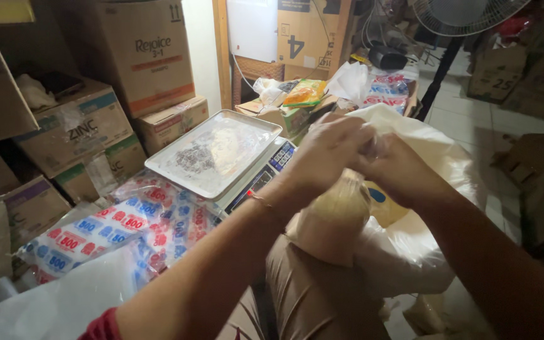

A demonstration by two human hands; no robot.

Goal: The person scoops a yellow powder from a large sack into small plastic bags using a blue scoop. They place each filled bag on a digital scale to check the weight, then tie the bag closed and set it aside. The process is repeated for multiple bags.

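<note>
Cartons (140, 56) of brown cardboard stacked along the left wall, several deep, up to the top of frame. White sack (436, 164) next in size, big and open-mouthed, slumped at right behind the hands, its plastic folds spilling down toward the floor tiles. Standing fan (461, 16) at upper right, only the lower cage and pole showing.

Weighing scale (256, 179) at centre-left, with a square metal tray (215, 151) on top; tray dusted with pale powder and some darker grit. Flat printed packets (114, 230), red and blue on clear film, lying in a loose pile just in front of the scale.

Small plastic bag (334, 220) hangs directly below both hands, in front of the sack and above the person's lap. Thin clear film, filled with a pale yellowish-tan grainy or powdery stuff, bulging at the bottom, narrowing to a twisted neck at the top where the hands meet.

Left hand (328, 148) closed over the neck of the bag from the left, fingers curled down. Right hand (395, 167) pressed against it from the right, fingers pinched on the same neck. Hands touching each other. Thin bracelet (260, 201) on left wrist.
</note>
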